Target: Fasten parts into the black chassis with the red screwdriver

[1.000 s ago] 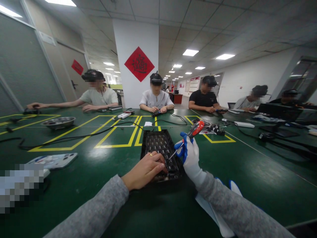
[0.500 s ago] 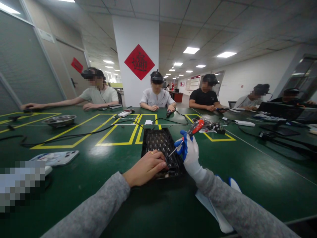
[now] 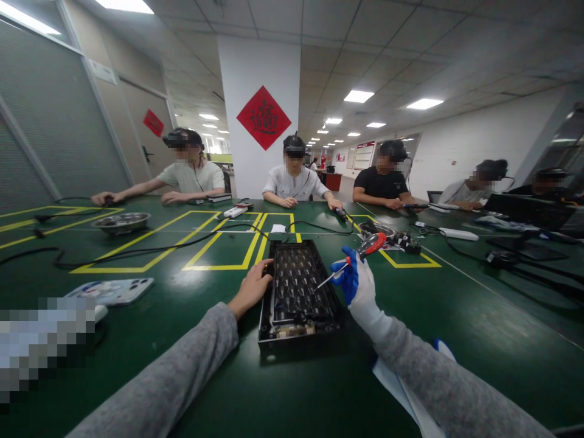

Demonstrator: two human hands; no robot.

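Observation:
A black rectangular case (image 3: 302,286) lies on the table in front of me, with rows of small shiny metal-looking pieces in it. My left hand (image 3: 252,286), bare, grips its left side, thumb and fingertips at the rim. Over the right side of the case is my right hand (image 3: 360,286) in a white and blue glove. It is closed round a screwdriver (image 3: 371,244) with a red and black handle. The thin shaft slants down to the left, and its tip is over the pieces; whether it touches them I cannot tell.
Black cables (image 3: 150,248) cross the green table (image 3: 191,371), marked with yellow tape. A metal bowl (image 3: 121,222) and a phone (image 3: 112,291) are at left. A white glove (image 3: 401,389) lies under my right forearm. Several people sit opposite; one holds a dark tool (image 3: 340,213).
My left hand has moved from inside the case to its left edge, uncovering the near end. The screwdriver stays in my right hand. Opposite, the middle person's hand and tool have shifted right.

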